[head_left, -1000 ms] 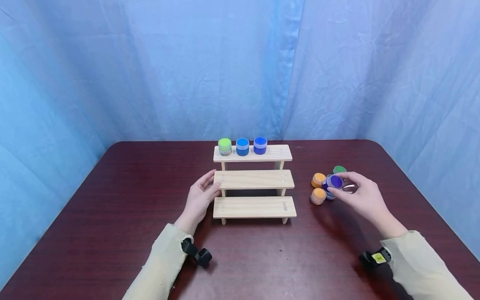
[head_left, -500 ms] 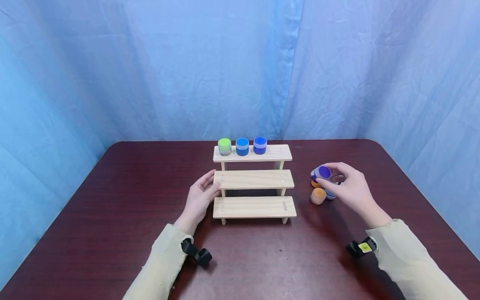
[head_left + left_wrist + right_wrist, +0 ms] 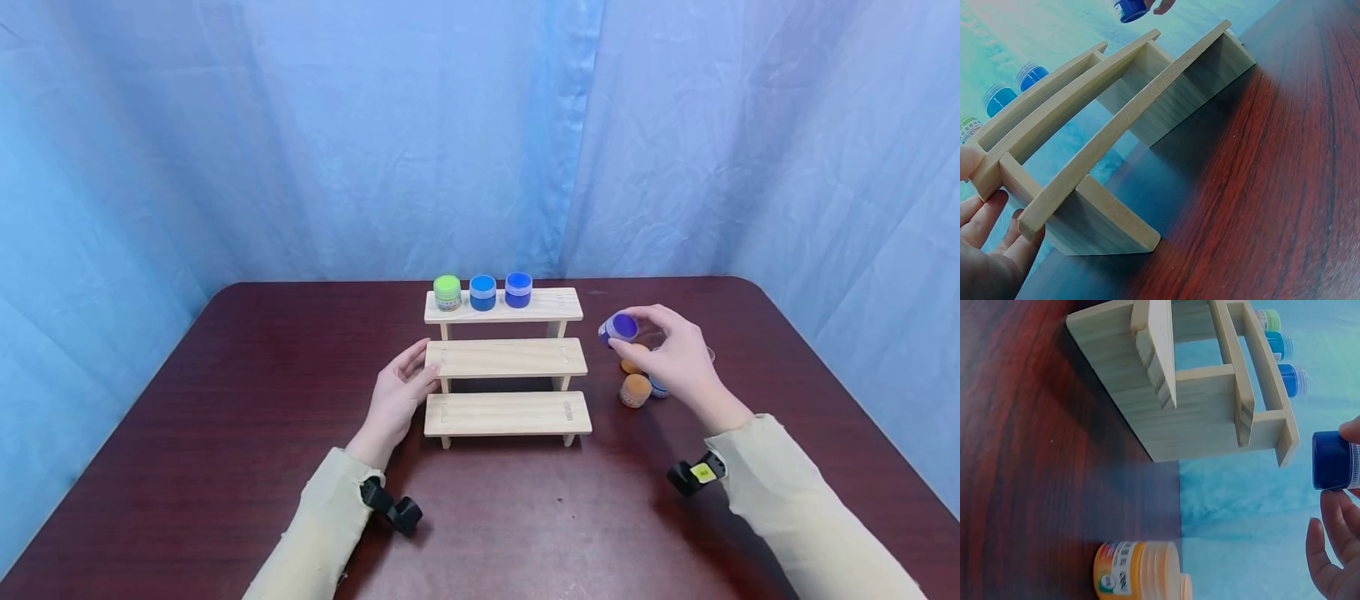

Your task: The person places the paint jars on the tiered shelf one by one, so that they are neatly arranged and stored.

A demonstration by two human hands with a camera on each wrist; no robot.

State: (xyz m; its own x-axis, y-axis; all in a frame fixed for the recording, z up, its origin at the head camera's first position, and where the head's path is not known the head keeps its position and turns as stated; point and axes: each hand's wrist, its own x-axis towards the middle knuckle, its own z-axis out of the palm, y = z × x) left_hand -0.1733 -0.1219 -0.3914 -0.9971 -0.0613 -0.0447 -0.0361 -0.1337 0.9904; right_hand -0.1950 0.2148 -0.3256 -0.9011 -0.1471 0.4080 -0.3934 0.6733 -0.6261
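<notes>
A three-step wooden display stand (image 3: 506, 358) stands mid-table. My left hand (image 3: 395, 402) grips the left end of its middle step, thumb above and fingers below, as the left wrist view shows. On the top step sit a light green paint jar (image 3: 447, 293), a blue paint jar (image 3: 482, 293) and a blue-violet paint jar (image 3: 518, 291). To the right of the stand, my right hand (image 3: 681, 360) pinches a purple paint jar (image 3: 619, 328) between thumb and fingers. The jar is tilted in the air, with its dark base showing in the right wrist view (image 3: 1332, 460).
Below the right hand, an orange paint jar (image 3: 635, 391) stands on the dark red table (image 3: 495, 517). Another orange jar (image 3: 632, 363) and a blue jar (image 3: 658, 387) are partly hidden by the hand. Light blue curtains (image 3: 375, 150) hang around the table's back and sides.
The right hand has carried the purple jar leftward and away from me, from above the loose jars toward the stand. The left hand has kept its grip on the middle step.
</notes>
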